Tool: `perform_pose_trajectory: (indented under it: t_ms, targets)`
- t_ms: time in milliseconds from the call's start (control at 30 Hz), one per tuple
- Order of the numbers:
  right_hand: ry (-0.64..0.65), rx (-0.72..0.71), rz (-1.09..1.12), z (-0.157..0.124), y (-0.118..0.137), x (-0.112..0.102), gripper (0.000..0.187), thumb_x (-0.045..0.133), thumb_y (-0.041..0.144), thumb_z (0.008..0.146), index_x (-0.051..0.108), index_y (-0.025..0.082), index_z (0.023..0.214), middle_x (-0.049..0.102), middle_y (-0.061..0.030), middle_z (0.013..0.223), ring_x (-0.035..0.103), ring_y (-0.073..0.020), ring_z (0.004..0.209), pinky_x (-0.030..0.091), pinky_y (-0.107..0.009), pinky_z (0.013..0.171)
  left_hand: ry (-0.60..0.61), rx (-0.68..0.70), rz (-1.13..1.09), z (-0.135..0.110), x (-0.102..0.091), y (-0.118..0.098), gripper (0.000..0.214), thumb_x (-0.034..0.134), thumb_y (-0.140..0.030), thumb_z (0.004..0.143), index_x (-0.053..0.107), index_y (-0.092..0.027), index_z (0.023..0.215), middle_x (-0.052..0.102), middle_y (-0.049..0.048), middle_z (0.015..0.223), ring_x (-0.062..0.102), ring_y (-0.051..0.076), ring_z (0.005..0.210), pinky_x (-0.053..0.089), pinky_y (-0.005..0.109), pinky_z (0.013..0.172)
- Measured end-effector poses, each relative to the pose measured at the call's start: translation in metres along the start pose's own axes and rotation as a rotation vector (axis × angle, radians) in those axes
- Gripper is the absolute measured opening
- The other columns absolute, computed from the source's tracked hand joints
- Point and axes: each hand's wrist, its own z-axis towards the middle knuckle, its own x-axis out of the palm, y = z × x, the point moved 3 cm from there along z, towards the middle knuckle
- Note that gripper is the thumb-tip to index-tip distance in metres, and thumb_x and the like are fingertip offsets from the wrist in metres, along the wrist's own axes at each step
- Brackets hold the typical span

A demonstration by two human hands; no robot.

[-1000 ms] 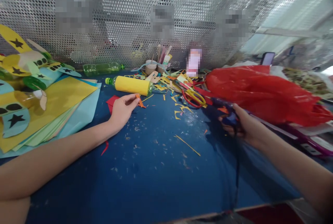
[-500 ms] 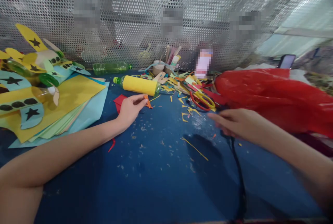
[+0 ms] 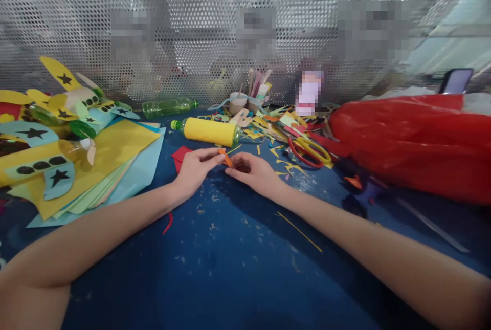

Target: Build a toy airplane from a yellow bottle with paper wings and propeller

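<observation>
1. Left hand [image 3: 192, 169]: fingers pinched shut on the orange piece [image 3: 226, 157], just in front of the yellow-wrapped bottle [image 3: 210, 132], above the blue surface [image 3: 230, 273].
2. Right hand [image 3: 258, 170]: fingers loosely curled at the other end, can't tell if they're actually gripping.
3. Tbh I'd pinch lightly, it looks bendy.
4. Steady the left, let the right do the fiddly bit.

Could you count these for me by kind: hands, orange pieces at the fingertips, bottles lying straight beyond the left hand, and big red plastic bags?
Left hand plus right hand: 2
Orange piece: 1
Yellow-wrapped bottle plus bare green bottle: 2
Red plastic bag: 1
Total: 6
</observation>
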Motion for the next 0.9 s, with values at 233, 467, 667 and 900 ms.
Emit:
perform_pose_trajectory:
  t_ms: [233,467,667,900]
  targets:
    - [-0.038,-0.029,-0.021,-0.002,-0.001,-0.002,0.021,0.065,0.038,0.077,0.057,0.02,0.083,0.062,-0.0018,0.077,0.057,-0.0143,0.066,0.049,-0.032,0.066,0.004,0.002,0.028,0.0,0.001,0.0,0.022,0.08,-0.029,0.064,0.076,-0.019,0.084,0.076,0.004,0.091,0.069,0.02,0.088,0.055,0.037,0.087]
    - [-0.064,-0.029,-0.034,-0.002,-0.001,-0.005,0.016,0.061,0.035,0.081,0.057,0.02,0.08,0.06,-0.0011,0.075,0.053,-0.0134,0.064,0.046,-0.03,0.063,0.003,0.012,0.071,-0.002,0.001,-0.002,0.024,0.08,-0.032,0.064,0.075,-0.019,0.084,0.076,0.0051,0.092,0.069,0.019,0.087,0.053,0.038,0.092]
    - [-0.087,-0.005,0.117,-0.003,0.0,-0.009,0.014,0.064,0.034,0.08,0.059,0.02,0.082,0.064,-0.0017,0.078,0.057,-0.014,0.069,0.047,-0.03,0.066,0.027,0.049,0.085,-0.002,0.001,-0.001,0.03,0.08,-0.032,0.065,0.071,-0.019,0.09,0.075,0.0036,0.091,0.068,0.018,0.086,0.053,0.034,0.086]
    - [-0.142,-0.015,0.248,-0.002,-0.003,-0.01,0.015,0.066,0.033,0.079,0.06,0.021,0.085,0.066,-0.0017,0.08,0.061,-0.015,0.074,0.05,-0.033,0.076,0.09,0.114,0.122,-0.005,0.004,-0.006,0.022,0.077,-0.031,0.069,0.063,-0.018,0.081,0.071,0.0012,0.081,0.068,0.016,0.08,0.053,0.032,0.081]
